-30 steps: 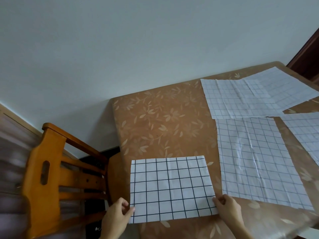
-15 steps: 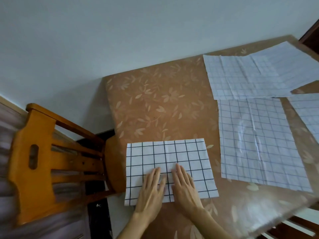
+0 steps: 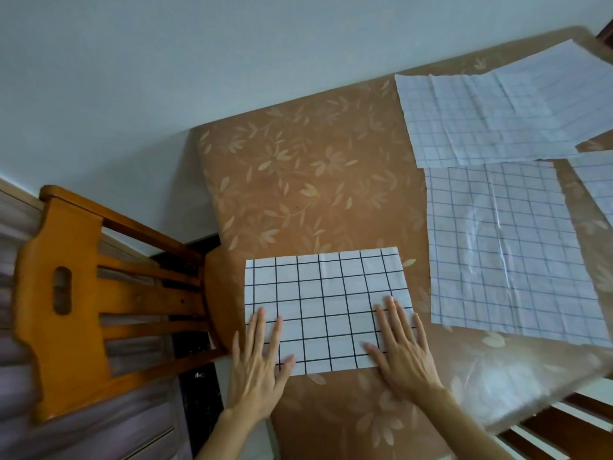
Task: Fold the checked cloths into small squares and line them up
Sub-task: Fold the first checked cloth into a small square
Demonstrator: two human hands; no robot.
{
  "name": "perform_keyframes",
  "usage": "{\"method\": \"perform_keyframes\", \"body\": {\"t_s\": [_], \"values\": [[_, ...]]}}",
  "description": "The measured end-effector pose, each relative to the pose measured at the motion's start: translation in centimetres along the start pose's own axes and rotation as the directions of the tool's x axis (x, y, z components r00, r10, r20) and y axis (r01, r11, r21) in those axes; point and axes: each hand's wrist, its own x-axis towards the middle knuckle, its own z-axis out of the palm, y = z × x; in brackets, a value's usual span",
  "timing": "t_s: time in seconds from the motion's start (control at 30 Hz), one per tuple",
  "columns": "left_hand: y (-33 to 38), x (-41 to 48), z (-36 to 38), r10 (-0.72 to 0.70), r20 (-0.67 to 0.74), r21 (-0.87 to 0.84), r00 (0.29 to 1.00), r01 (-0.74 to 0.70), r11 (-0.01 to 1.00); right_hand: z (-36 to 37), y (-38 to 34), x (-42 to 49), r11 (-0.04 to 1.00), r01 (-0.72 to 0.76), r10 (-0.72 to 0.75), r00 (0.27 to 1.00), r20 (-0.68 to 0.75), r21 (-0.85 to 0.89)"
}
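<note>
Wooden chair (image 3: 83,293): left of frame, beside the table (image 3: 298,180).
Left hand (image 3: 257,366): flat, fingers spread, pressing the lower left corner of the folded checked cloth (image 3: 326,307), lower centre.
Right hand (image 3: 403,353): flat, fingers spread, on its lower right corner.
Unfolded checked cloths (image 3: 507,247): spread out, right and upper right.

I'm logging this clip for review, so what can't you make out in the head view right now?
All in the head view.
Folded cloth: near corners covered by the left hand and right hand; layer count not visible.
Far-right cloth: cut off by the frame's right edge.
Far cloths: overlapping and blurred; their number is unclear.
Table: near-right corner smeared by motion blur.
</note>
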Motion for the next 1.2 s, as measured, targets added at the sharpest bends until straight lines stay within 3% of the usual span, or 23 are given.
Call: {"method": "perform_keyframes", "body": {"t_s": [0.17,0.23,0.3,0.37,0.43,0.5,0.67,0.83,1.07,1.2], "values": [[0.1,0.0,-0.6,0.012,0.005,-0.075,1.000,-0.011,0.997,-0.2,-0.7,0.2,1.000,-0.007,0.007,1.000,0.008,-0.009],[0.2,0.0,-1.2,-0.053,-0.058,-0.138,0.997,0.045,0.989,-0.8,-0.7,0.3,1.000,-0.009,0.009,1.000,-0.007,0.006],[0.2,-0.2,-1.7,-0.213,-0.153,-0.253,0.965,0.170,0.952,-1.5,-0.9,0.4,0.999,-0.014,0.016,0.999,-0.046,0.053],[0.1,-0.5,-2.5,-0.457,-0.115,-0.446,0.882,0.365,0.817,-2.3,-1.6,0.2,0.992,-0.008,0.019,0.996,-0.085,0.130],[-0.2,-0.8,-3.1,-0.591,0.057,-0.578,0.804,0.509,0.637,-2.9,-2.6,-0.3,0.977,0.039,-0.017,0.995,-0.103,0.208],[-0.7,-1.0,-3.3,-0.590,0.156,-0.647,0.792,0.533,0.544,-3.4,-3.8,-1.1,0.963,0.092,-0.073,0.994,-0.082,0.252],[-0.6,-1.7,-4.1,-0.630,0.123,-0.719,0.767,0.507,0.476,-3.4,-6.9,-3.1,0.932,0.199,-0.194,0.980,-0.046,0.302],[-0.8,-3.1,-4.3,-0.642,0.260,-0.748,0.721,0.571,0.338,-3.5,-9.3,-4.0,0.916,0.288,-0.292,0.956,-0.027,0.278],[0.8,-4.5,-5.0,-0.598,0.455,-0.838,0.660,0.545,-0.036,-3.9,-11.3,-4.3,0.928,0.308,-0.325,0.944,0.052,0.208],[3.4,-5.6,-6.4,-0.478,0.527,-0.844,0.703,0.497,-0.200,-3.4,-12.0,-4.8,0.935,0.291,-0.296,0.955,-0.005,0.201]]}}
